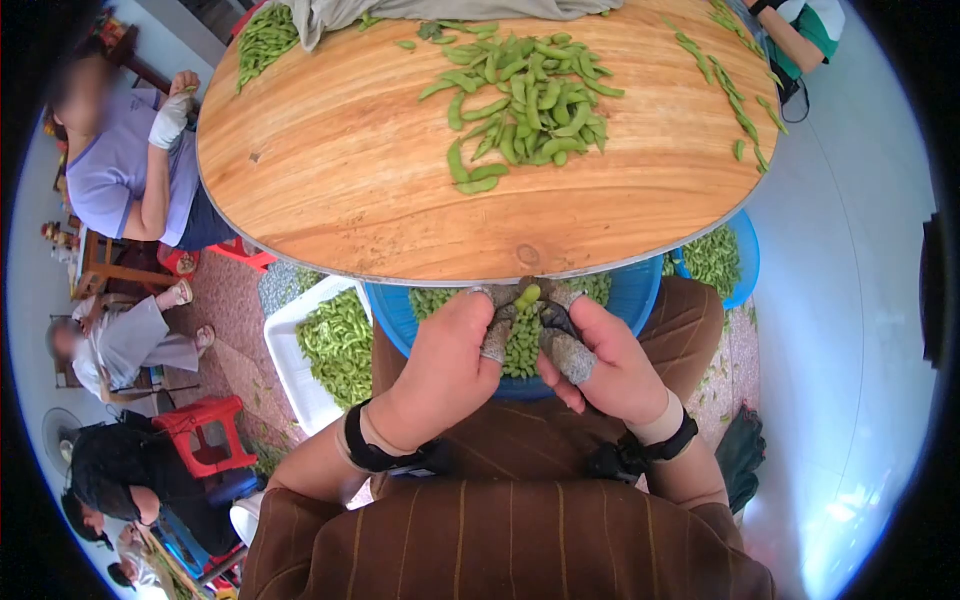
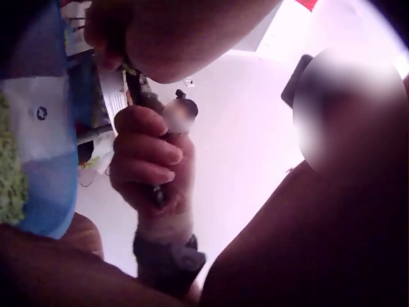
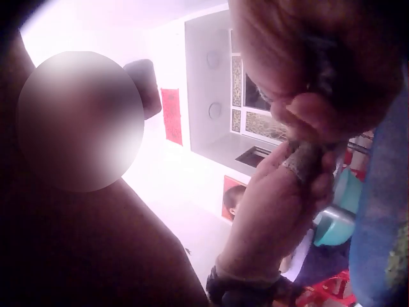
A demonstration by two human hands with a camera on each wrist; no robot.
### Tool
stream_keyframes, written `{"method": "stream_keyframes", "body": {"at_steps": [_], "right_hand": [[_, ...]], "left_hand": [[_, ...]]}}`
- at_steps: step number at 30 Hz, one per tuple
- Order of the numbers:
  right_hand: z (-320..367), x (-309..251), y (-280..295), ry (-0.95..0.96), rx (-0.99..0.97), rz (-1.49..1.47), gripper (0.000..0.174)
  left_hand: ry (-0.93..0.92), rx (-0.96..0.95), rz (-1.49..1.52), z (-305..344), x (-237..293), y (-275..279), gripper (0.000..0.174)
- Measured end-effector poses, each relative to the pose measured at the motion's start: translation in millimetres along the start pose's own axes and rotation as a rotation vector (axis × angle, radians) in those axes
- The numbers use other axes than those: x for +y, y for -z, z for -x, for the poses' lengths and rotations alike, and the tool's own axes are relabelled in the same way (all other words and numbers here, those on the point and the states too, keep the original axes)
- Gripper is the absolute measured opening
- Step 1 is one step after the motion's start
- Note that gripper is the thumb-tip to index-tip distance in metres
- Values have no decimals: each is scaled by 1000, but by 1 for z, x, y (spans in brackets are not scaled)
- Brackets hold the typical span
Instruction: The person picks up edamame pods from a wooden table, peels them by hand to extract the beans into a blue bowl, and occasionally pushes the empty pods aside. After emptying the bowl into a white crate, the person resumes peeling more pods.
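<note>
In the head view both hands meet just below the near edge of a round wooden table (image 1: 340, 190). My left hand (image 1: 440, 345) and right hand (image 1: 620, 370) pinch one green soybean pod (image 1: 528, 296) between thumbs and fingertips. Grey, worn coverings wrap several of the fingers. Directly beneath, a blue basin (image 1: 390, 310) holds shelled green beans (image 1: 522, 348). The left wrist view catches the right hand (image 2: 147, 153) with its fingers curled; the right wrist view shows the left hand (image 3: 262, 211) close against the right. The pod is hidden in both.
A pile of pods (image 1: 535, 100) lies on the table, with more at its far left and right edges. A white tub (image 1: 285, 350) of pods stands left of the knees; another blue basin (image 1: 745, 260) is at right. People sit at left near a red stool (image 1: 205, 435).
</note>
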State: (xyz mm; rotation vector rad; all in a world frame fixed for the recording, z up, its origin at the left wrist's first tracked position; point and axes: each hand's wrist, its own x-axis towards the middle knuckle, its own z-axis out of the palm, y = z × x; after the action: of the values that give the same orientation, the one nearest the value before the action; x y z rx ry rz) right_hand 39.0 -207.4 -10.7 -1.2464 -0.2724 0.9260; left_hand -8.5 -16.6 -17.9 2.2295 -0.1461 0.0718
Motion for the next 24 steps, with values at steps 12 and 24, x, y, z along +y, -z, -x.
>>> {"method": "stream_keyframes", "body": {"at_steps": [12, 24], "right_hand": [[8, -1, 13, -234, -147, -636, 23], [-3, 3, 2, -85, -17, -184, 20]], "left_hand": [[379, -350, 772, -7, -4, 20, 8], [-329, 50, -458, 0, -6, 9, 6]]}}
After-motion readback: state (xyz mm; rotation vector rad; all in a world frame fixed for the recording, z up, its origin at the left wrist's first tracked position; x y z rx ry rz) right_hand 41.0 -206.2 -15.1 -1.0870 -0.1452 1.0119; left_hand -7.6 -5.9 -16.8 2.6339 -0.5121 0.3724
